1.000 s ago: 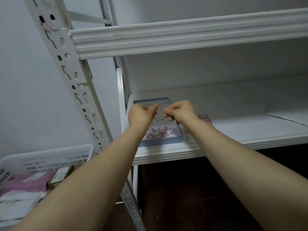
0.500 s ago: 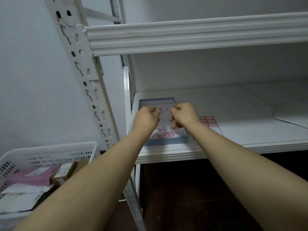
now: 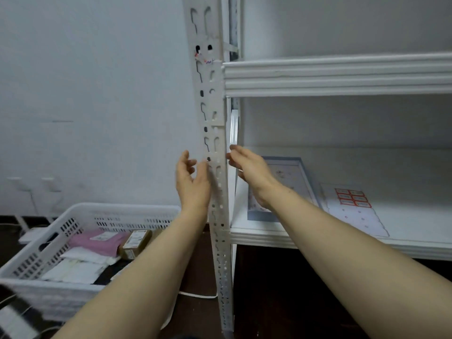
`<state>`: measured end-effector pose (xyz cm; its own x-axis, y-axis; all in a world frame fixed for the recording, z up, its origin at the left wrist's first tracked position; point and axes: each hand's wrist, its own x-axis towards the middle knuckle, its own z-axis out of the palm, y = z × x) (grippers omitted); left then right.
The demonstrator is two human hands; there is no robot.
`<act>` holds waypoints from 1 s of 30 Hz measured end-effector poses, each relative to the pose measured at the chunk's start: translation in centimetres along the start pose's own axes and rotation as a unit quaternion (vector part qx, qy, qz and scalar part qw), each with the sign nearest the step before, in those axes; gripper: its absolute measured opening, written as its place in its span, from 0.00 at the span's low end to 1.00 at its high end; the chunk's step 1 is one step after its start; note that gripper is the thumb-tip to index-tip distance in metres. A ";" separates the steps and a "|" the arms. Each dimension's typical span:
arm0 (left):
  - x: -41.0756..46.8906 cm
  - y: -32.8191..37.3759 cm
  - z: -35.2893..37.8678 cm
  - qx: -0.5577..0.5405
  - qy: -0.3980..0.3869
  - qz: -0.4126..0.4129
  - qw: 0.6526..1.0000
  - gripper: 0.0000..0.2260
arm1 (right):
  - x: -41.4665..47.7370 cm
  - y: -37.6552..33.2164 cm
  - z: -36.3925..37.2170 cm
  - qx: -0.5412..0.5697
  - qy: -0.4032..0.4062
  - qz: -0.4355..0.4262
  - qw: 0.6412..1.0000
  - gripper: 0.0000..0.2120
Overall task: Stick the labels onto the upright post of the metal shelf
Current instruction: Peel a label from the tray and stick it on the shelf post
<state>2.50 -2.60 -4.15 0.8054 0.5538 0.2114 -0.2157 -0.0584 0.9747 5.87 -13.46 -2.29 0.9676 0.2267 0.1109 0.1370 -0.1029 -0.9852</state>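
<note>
- Hands flank the post (image 3: 215, 143) at its middle height: our left hand (image 3: 193, 182) on its left side, our right hand (image 3: 249, 170) on its right.
- Our left hand is open, palm turned toward the post, with the fingers loose and apart. Its thumb (image 3: 203, 168) lies against the post's front face, just below a round hole.
- Our right hand reaches in from the shelf side, fingertips (image 3: 232, 154) bunched at the post's right edge. The thumb is hidden, so we cannot tell whether it pinches anything.
- The post stands upright through the middle of the view. It is white and punched with slots and holes.
- Small red and blue marks (image 3: 204, 59) sit high on the post, level with the upper beam (image 3: 337, 74); they are too small for us to read.
- Red labels (image 3: 352, 198) lie in two columns on a sheet (image 3: 354, 221). The sheet lies flat on the lower shelf (image 3: 415, 216), well to the right of our hands.
- A blue-rimmed tray (image 3: 303, 172) lies on the same shelf between post and sheet, partly behind our right forearm.
- A white basket (image 3: 110, 211) stands on the dark floor left of the post. It holds a pink packet (image 3: 97, 242), a brown box (image 3: 134, 243) and white packets.
</note>
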 end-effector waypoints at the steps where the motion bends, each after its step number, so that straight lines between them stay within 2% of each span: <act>1: 0.5 0.2 -0.3 -0.044 -0.036 -0.051 0.997 0.21 | 0.2 -0.2 0.6 0.021 -0.010 -0.003 1.000 0.21; 4: 1.4 -0.4 -0.8 -0.103 -0.102 -0.119 0.982 0.20 | 0.5 -0.6 2.3 0.061 -0.017 -0.013 0.998 0.19; 10: 1.1 -0.5 -0.3 -0.165 -0.119 -0.102 0.974 0.09 | 0.8 0.1 3.2 -0.005 0.021 -0.038 0.999 0.22; 14: 1.1 -0.7 -0.3 -0.189 -0.114 -0.094 0.971 0.09 | 1.0 0.4 3.3 -0.013 0.031 -0.041 0.999 0.22; 24: 1.2 -1.5 0.0 -0.154 -0.117 -0.017 0.981 0.12 | 1.0 0.6 3.6 -0.003 0.044 -0.043 0.998 0.22; 30: 1.4 -1.7 -0.4 -0.159 -0.133 -0.028 0.978 0.13 | 1.1 0.7 3.6 -0.003 0.043 -0.043 0.998 0.22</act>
<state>3.84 -1.41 -5.54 0.9270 0.3105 0.2106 -0.2937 0.2510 0.9224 6.24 -9.81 -3.30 0.9667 0.1507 0.2070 0.2223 -0.0926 -0.9706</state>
